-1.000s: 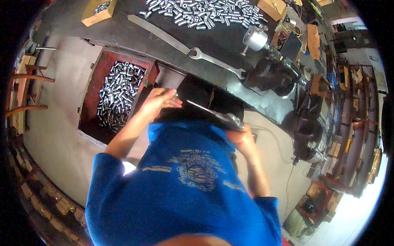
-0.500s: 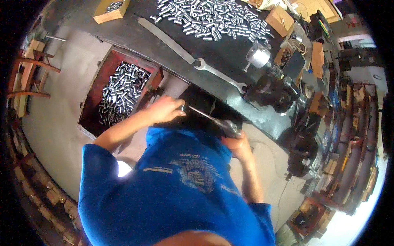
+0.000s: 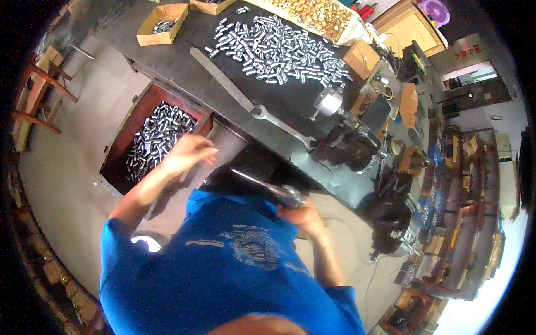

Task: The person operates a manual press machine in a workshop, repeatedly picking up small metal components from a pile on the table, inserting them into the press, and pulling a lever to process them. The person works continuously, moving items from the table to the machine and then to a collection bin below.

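A red drawer of small, shiny metal pieces lies at ten o'clock from the left hand, whose curled fingers may be empty; I can't tell. Rightward, a thin shaft points toward ten o'clock from a metal tool in the right hand's grasp: probably heavy, stiff, slick, best held by its body.

The left hand is blurred; the right hand partly hides a tool; the top edge crops a carton.
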### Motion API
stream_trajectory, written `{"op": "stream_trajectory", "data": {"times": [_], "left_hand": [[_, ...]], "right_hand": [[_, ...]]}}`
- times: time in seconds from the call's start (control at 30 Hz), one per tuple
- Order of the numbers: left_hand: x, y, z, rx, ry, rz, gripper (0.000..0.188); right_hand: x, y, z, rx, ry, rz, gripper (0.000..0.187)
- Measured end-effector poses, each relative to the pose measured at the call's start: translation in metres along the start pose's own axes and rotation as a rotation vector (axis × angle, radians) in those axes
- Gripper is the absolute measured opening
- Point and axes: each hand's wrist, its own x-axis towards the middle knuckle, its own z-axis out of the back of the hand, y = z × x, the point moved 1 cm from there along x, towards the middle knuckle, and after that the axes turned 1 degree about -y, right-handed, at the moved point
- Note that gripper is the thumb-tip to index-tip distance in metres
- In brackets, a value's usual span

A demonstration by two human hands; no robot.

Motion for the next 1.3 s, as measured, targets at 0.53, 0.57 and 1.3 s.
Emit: {"op": "stream_trajectory", "data": {"times": [0.53,0.57,1.3], "left_hand": [[-0.002,-0.054,-0.063,-0.390,-0.176,-0.386,0.049],[0.007,-0.044,-0.062,-0.275,-0.285,-0.407,0.039],[0.018,-0.080,-0.024,0.461,-0.051,-0.457,0.027]], "right_hand": [[0.086,0.095,-0.118,0.355,0.102,0.651,0.082],[0.086,0.091,-0.113,0.448,0.153,0.647,0.083],[-0.026,-0.013,0.148,0.404,-0.906,0.114,0.039]]}}
